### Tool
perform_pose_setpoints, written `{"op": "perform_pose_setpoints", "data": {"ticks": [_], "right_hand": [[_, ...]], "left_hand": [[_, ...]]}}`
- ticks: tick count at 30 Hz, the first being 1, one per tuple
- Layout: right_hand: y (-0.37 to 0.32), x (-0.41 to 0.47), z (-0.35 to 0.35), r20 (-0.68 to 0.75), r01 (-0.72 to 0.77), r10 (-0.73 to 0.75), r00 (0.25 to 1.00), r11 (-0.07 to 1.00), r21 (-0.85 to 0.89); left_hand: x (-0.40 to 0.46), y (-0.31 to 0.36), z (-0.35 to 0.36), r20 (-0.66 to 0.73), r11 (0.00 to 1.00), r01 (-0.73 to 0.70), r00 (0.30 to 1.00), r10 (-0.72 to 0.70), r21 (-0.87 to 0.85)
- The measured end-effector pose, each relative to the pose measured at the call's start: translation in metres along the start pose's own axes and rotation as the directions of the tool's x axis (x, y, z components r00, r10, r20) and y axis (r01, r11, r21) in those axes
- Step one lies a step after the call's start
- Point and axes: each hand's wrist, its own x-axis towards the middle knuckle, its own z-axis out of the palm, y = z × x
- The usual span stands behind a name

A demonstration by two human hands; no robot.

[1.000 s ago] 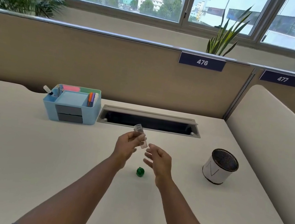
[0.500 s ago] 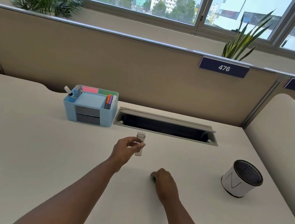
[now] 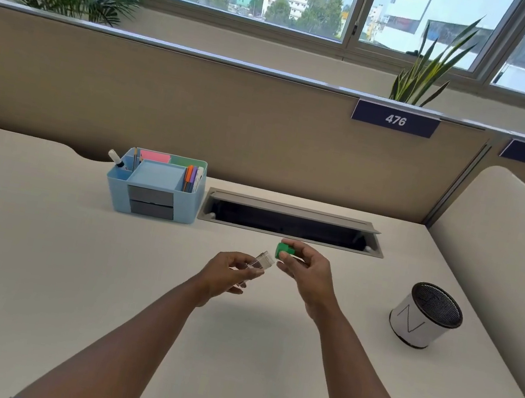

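Note:
My left hand (image 3: pixel 227 274) holds a small clear plastic vial (image 3: pixel 260 263) above the white desk (image 3: pixel 34 265), tilted with its open mouth pointing up and to the right. My right hand (image 3: pixel 306 270) pinches a small green cap (image 3: pixel 284 250) between thumb and fingers, just right of and slightly above the vial's mouth. Cap and vial are a short gap apart. Both hands hover over the middle of the desk.
A blue desk organiser (image 3: pixel 155 186) with pens and sticky notes stands at the back left. A grey cable slot (image 3: pixel 291 225) is sunk into the desk behind the hands. A white mesh-topped cup (image 3: pixel 425 316) sits at the right. Beige partitions (image 3: pixel 199 112) enclose the desk.
My right hand went down to the green cap on the desk, picked it up and raised it beside the vial's mouth. My left hand tilted the vial to the right.

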Motion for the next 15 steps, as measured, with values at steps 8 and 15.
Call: {"op": "perform_pose_setpoints", "data": {"ticks": [8,15], "right_hand": [[-0.006,-0.004,-0.001,0.009,-0.062,0.061,0.998,0.991,0.119],[-0.009,-0.011,0.01,-0.038,-0.109,0.124,0.992,0.955,0.275]], "left_hand": [[-0.001,-0.001,0.001,0.026,1.0,0.009,1.0,-0.009,-0.009],[-0.005,0.005,0.002,0.09,0.999,-0.021,0.996,0.023,-0.024]]}}
